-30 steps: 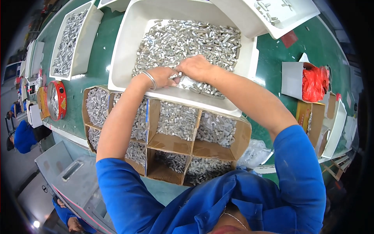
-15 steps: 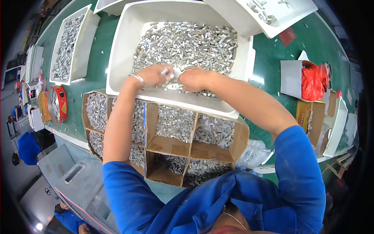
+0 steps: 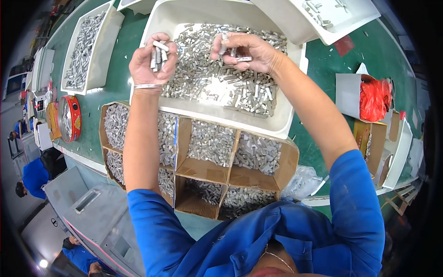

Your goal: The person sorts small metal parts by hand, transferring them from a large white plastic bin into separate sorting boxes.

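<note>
Left hand [image 3: 148, 63] palm up over the left wall of the white tub [image 3: 272, 127], fingers curled round a small bundle of short grey cylinders [image 3: 159, 56]. Right hand [image 3: 253, 50] over the tub, thumb and finger closed on one upright cylinder [image 3: 223, 44], with another lying across the lower fingers [image 3: 243, 59]. More loose cylinders [image 3: 207, 76] lie in the tub below; the divided cardboard box [image 3: 197, 170] sits just in front. Judgement on handling: hold the left palm cupped and level, since the bundle could slip; grip each cylinder mid-length; work above the tub so drops land inside it rather than in the box.
</note>
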A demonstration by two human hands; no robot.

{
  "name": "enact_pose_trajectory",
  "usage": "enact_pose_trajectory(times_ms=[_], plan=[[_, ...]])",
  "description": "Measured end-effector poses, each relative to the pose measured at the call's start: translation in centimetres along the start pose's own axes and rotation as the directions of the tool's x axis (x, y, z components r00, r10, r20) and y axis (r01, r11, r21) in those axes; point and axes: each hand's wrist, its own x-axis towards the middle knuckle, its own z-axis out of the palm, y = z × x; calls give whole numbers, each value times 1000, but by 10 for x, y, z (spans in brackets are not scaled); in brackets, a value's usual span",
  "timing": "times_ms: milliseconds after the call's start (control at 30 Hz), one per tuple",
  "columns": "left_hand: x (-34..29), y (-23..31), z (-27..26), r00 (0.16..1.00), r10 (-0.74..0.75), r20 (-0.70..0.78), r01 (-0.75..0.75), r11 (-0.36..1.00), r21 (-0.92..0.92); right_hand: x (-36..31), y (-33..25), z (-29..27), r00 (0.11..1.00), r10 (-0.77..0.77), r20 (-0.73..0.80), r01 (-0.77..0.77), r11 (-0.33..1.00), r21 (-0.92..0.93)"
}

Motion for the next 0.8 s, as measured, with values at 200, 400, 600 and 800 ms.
enact_pose_trajectory(times_ms=[200, 400, 600, 800], plan=[[12, -23, 17, 925, -108, -364, 224, 929, 294, -6, 18, -10, 959, 284, 3, -3, 24, -1000], [20, -54, 24, 686, -586, -430, 496, -55, 866, -20, 38, 10, 911, 369, -184, 44, -532, -846], [17, -96, 10, 685, -529, -501, 90, -621, 779, -10, 41, -12, 986, 82, -148, -118, -292, -949], [19, -114, 45, 580, -556, -595, 39, -711, 702, 4, 29, -27, 940, 15, -342, -239, 743, -625]])
